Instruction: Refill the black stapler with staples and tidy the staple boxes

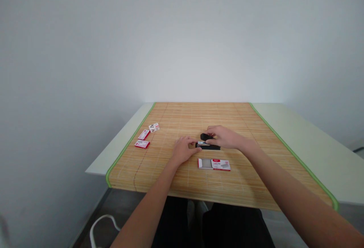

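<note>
A black stapler [209,146], top raised, lies mid-bench, its long axis running left to right, directly between the fingers. The right hand [224,136], far side, grips the top; the left hand [182,150] touches the left end, its grip unclear. Nearer sits a partly open red-and-white box [221,164]; its print is too small to read.

- stapler [211,147]: black, plastic-looking; rail [203,143] shiny metal
- mat [182,119]: thin bamboo-like slats, ribbed, low sheen; edging [335,203] green, cloth-looking
- open box [222,165]: smooth printed card
- small boxes [142,144]: printed card, smooth
- table [313,138]: white, smooth
- wall [199,39]: smooth, matt
- trousers [236,225]: dark matt cloth
</note>
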Motion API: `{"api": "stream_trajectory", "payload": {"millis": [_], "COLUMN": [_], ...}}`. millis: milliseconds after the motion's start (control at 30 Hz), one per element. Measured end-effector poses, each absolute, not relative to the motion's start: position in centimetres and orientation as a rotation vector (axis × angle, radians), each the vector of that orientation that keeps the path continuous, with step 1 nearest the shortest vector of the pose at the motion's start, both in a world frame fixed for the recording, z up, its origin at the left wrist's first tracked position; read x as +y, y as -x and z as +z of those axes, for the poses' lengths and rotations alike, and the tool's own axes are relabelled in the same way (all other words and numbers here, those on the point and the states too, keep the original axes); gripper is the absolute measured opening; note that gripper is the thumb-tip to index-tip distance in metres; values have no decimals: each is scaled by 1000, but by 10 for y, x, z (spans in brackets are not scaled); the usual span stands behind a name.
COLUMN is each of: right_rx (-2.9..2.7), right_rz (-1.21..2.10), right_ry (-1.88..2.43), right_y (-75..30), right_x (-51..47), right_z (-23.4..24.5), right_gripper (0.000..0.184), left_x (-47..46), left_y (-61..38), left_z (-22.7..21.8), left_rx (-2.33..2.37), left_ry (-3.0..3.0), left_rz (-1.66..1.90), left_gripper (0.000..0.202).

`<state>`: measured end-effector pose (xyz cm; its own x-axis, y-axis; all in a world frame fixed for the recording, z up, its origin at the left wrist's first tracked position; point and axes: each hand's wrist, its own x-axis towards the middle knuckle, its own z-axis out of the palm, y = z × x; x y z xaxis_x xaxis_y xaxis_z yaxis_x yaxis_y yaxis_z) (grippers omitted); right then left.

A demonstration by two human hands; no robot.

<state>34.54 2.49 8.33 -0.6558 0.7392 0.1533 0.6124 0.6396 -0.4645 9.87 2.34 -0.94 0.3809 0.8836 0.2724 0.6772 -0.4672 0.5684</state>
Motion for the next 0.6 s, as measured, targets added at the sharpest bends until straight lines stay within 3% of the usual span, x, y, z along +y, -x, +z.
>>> {"api": "stream_trajectory", "payload": {"millis": [400, 600], "right_rx": [-2632, -2321], "right_rz": [530, 518], "right_ry": [1015, 1230], "right_y": [-333, -366], "right_x": [31, 13], "right_z": [61, 34], "right_gripper": [26, 47], "left_x": [24, 23], "left_y": [-99, -99], "left_z": [-10, -11], "left_rx": [1368, 1386], "left_ry": [-2301, -2275], "left_rz": [769, 769], "left_gripper": [32, 38]}}
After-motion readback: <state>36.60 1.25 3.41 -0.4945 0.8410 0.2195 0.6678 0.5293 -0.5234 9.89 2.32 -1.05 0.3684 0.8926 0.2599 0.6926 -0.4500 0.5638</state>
